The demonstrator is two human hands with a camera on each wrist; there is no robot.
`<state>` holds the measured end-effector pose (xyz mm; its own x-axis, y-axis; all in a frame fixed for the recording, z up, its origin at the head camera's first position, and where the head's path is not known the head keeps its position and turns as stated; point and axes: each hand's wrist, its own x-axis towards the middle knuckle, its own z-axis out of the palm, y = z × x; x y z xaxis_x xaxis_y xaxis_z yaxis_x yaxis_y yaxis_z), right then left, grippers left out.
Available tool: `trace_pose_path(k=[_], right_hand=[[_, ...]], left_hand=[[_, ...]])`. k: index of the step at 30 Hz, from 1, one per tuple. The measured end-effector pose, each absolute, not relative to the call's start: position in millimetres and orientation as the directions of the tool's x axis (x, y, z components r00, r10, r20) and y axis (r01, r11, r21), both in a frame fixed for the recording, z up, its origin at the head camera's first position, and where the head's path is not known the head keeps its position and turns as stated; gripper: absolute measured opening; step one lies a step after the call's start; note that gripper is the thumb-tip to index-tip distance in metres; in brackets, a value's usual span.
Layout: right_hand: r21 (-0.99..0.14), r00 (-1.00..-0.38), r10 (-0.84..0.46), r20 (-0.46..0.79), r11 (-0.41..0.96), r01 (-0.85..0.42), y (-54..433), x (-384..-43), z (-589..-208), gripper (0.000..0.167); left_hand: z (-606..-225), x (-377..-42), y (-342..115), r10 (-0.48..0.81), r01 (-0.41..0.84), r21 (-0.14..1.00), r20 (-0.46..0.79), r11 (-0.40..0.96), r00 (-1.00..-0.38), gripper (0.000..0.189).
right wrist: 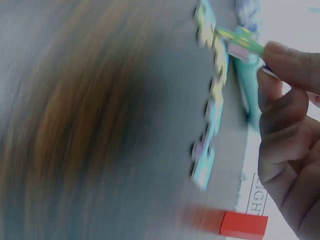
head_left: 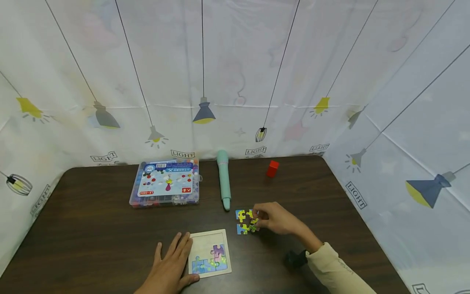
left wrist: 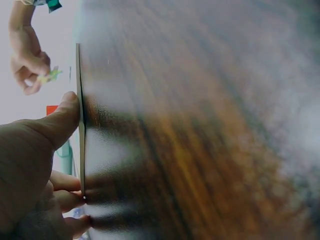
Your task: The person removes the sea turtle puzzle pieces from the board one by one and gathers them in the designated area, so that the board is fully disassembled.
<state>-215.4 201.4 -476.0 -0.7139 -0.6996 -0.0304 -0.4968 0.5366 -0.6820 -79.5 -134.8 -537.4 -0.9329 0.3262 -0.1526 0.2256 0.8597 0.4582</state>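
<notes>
A square wooden puzzle tray lies near the front of the table, with several blue, pink and purple pieces along its bottom and right. My left hand rests against it, straight fingers at the left edge and thumb at the lower left corner. Between thumb and fingertips my right hand pinches a green puzzle piece with yellow and pink marks, held just above the table. Loose yellow and blue pieces lie grouped under and beside that hand, which partly hides them in the head view.
Behind the hands stands a clear plastic case with a printed label. A mint-green pen-shaped object lies to its right. The small red block sits near the table's back edge, by the printed curtain.
</notes>
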Motion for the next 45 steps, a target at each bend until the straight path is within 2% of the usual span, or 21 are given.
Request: trace_pose_path(k=[5,10,14,21,29,33,35,38,42,45], right_hand=[[-0.603,-0.703,-0.703,-0.106,0.608,-0.517,208,-220,-479,0.019],[-0.455,-0.766,-0.636,-0.088,0.710,-0.537,199,-213,-483,0.018],[-0.379,-0.802,-0.592,-0.084,0.763,-0.523,191,-208,-483,0.017],[-0.358,-0.825,-0.555,-0.102,0.795,-0.491,186,-203,-488,0.015],[-0.402,-0.837,-0.537,-0.104,0.792,-0.459,186,-202,-493,0.015],[-0.392,-0.846,-0.531,-0.052,0.790,-0.472,180,-199,-489,0.016],[-0.383,-0.823,-0.568,0.011,0.758,-0.528,173,-195,-485,0.017],[-0.372,-0.739,-0.671,0.066,0.670,-0.642,157,-185,-482,0.021],[-0.365,-0.594,-0.805,-0.009,0.555,-0.747,134,-174,-485,0.032],[-0.352,-0.525,-0.847,-0.084,0.518,-0.779,122,-169,-491,0.035]], left_hand=[[-536,-79,-136,0.325,0.207,0.477,-0.181,0.854,-0.928,0.101],[-537,-79,-134,0.341,0.216,0.485,-0.186,0.848,-0.921,0.102],[-538,-80,-133,0.334,0.205,0.488,-0.192,0.848,-0.923,0.102],[-539,-80,-133,0.323,0.198,0.483,-0.191,0.853,-0.927,0.103],[-538,-80,-133,0.328,0.204,0.483,-0.187,0.851,-0.926,0.102],[-537,-81,-133,0.331,0.213,0.472,-0.182,0.855,-0.926,0.103],[-536,-81,-134,0.334,0.218,0.470,-0.180,0.855,-0.925,0.103],[-536,-81,-134,0.334,0.219,0.465,-0.181,0.858,-0.925,0.103],[-535,-81,-135,0.332,0.216,0.457,-0.190,0.863,-0.924,0.103],[-536,-82,-135,0.336,0.215,0.459,-0.200,0.862,-0.921,0.102]])
